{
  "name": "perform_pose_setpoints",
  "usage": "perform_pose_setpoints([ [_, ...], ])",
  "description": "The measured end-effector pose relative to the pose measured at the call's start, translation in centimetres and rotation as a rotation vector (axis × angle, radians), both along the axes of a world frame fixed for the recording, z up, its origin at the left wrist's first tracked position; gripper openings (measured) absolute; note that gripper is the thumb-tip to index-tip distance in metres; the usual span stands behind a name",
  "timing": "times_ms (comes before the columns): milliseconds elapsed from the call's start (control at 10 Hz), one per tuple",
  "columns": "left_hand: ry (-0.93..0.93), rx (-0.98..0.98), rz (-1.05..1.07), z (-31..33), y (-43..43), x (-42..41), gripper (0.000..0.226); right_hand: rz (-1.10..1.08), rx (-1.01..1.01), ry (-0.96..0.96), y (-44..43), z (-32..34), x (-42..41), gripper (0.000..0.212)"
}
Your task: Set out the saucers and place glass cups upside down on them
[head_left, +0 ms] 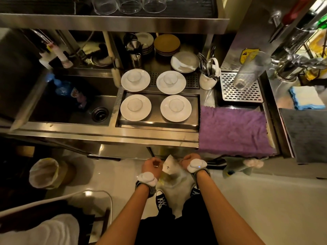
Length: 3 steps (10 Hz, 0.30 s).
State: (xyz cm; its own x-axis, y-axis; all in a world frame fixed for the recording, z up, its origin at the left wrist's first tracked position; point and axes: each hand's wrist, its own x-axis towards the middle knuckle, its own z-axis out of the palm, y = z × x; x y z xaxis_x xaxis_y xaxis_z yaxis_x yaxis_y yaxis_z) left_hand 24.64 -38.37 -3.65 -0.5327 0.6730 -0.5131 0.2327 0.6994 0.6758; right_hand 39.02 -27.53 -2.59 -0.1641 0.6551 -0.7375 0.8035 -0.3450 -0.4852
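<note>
Several white saucers stand in a two-by-two block on the steel counter, each with a glass cup upside down on it: back left saucer [127, 85], back right saucer [180, 88], front left saucer [123, 114], front right saucer [186, 114]. The upturned cups sit at their middles, for instance one cup [134, 105] and another cup [176, 105]. Below the counter edge, my left hand [151, 165] and my right hand [188, 160] each grip a side of a pale cloth [174, 183] that hangs between them above my shoes.
A sink [70, 103] lies left of the saucers. A purple towel [233, 128] drapes over the counter at right. More plates [167, 44], a cutlery holder [208, 75], a drip tray [241, 92] and a tall glass [251, 69] stand behind. A lined bin [46, 172] sits on the floor at left.
</note>
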Motion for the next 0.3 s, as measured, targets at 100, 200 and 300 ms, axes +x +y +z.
perform_pose_setpoints([
  [100, -0.012, 0.003, 0.008, -0.1, 0.0, -0.4, 0.018, -0.006, -0.007, -0.034, 0.2, 0.0, -0.1, 0.035],
  [200, -0.022, -0.001, -0.013, 0.0, -0.1, -0.6, 0.017, 0.023, 0.004, -0.011, 0.1, 0.7, -0.3, 0.031],
  [300, -0.052, 0.021, -0.011, 0.2, 0.4, -1.0, 0.014, 0.034, -0.012, 0.027, 0.5, 1.1, -0.5, 0.031],
])
